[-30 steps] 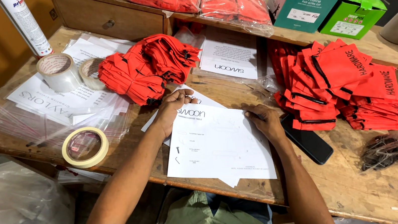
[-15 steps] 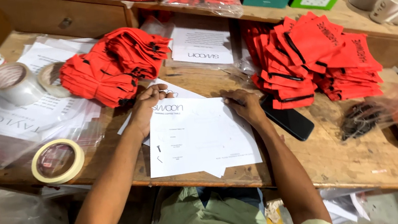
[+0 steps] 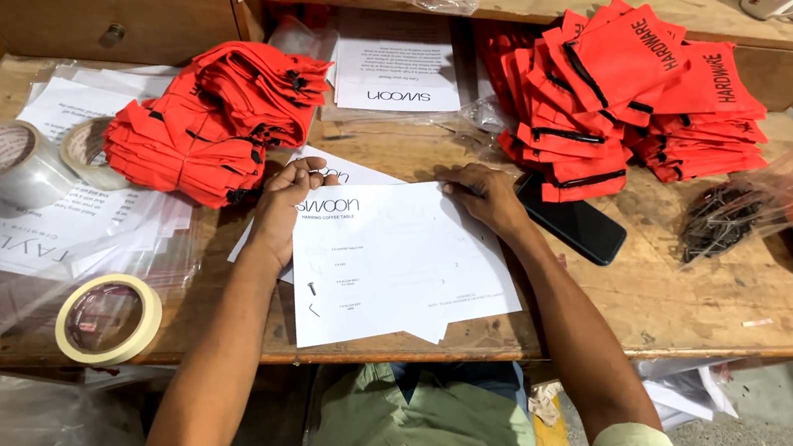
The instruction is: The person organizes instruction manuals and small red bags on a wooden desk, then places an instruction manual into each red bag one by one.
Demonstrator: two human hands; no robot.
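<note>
Both hands had barely shifted since the earlier frame; only the camera view had drifted. A stack of white printed sheets (image 3: 401, 263) lay flat at the wooden workbench's (image 3: 689, 308) near edge, squared but not yet folded or bagged. The left hand (image 3: 282, 207) rested on its upper left corner, fingers curled together; the right hand (image 3: 484, 197) pressed the upper right edge, fingers loosely spread. Red fabric pouches (image 3: 213, 124) were piled behind, a black phone (image 3: 578, 221) and masking tape roll (image 3: 108, 319) alongside.

Pale green short sleeves, olive-green garment below, probably trousers; arms bare.
</note>
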